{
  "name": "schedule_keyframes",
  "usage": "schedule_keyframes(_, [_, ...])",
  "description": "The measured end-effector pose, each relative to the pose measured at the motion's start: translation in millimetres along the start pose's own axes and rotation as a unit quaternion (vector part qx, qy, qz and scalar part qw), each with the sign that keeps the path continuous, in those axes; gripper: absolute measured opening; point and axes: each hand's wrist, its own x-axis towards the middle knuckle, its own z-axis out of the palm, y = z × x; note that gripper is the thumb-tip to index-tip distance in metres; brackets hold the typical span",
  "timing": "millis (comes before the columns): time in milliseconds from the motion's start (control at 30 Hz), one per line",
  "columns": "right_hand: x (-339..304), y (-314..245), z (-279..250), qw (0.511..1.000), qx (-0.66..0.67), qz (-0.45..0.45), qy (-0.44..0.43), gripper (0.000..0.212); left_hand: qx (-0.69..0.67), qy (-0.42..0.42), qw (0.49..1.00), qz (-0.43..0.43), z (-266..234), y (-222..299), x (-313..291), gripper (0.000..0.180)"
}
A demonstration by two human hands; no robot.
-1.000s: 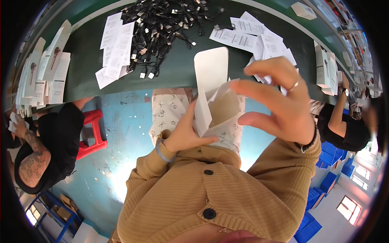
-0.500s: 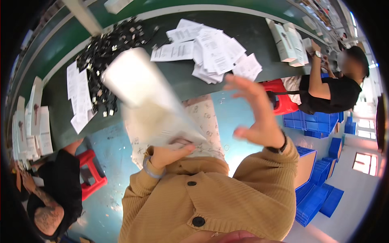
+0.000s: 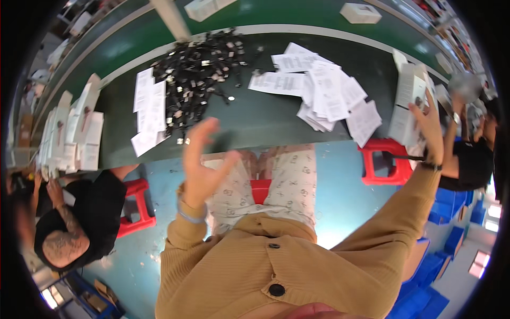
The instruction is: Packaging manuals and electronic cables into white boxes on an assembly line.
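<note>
In the head view, a blue floor (image 3: pixel 338 178) lies beneath a dark green tabletop (image 3: pixel 249 125) bearing piled black cables (image 3: pixel 199 69). Right of the cables are papers (image 3: pixel 325 87); farther right, the right hand (image 3: pixel 428 126) now touches white boxes (image 3: pixel 405 98), its grip unclear. Nearer the person than the cables, the left hand (image 3: pixel 203 169) is loosely spread, no longer holding its open white carton.

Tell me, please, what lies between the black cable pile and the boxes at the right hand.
In the head view, mostly overlapping white printed sheets lie there on the dark table.
</note>
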Motion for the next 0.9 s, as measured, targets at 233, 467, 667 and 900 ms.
schedule_keyframes(233, [58, 0, 52, 0.848, -0.388, -0.264, 0.246, 0.062, 0.531, 0.288, 0.797, -0.008, -182, -89, 32, 0.065])
schedule_keyframes(467, [-42, -159, 204, 0.789, -0.346, -0.507, -0.011, 0.059, 0.702, 0.294, 0.615, -0.208, -299, -157, 29, 0.100])
schedule_keyframes(667, [-16, -125, 239, 0.796, -0.354, -0.488, -0.047, 0.029, 0.659, 0.247, 0.662, -0.259, -315, -183, 31, 0.090])
schedule_keyframes(900, [22, -145, 230, 0.836, -0.113, -0.524, 0.116, 0.026, 0.666, 0.208, 0.716, -0.009, -407, -215, 26, 0.071])
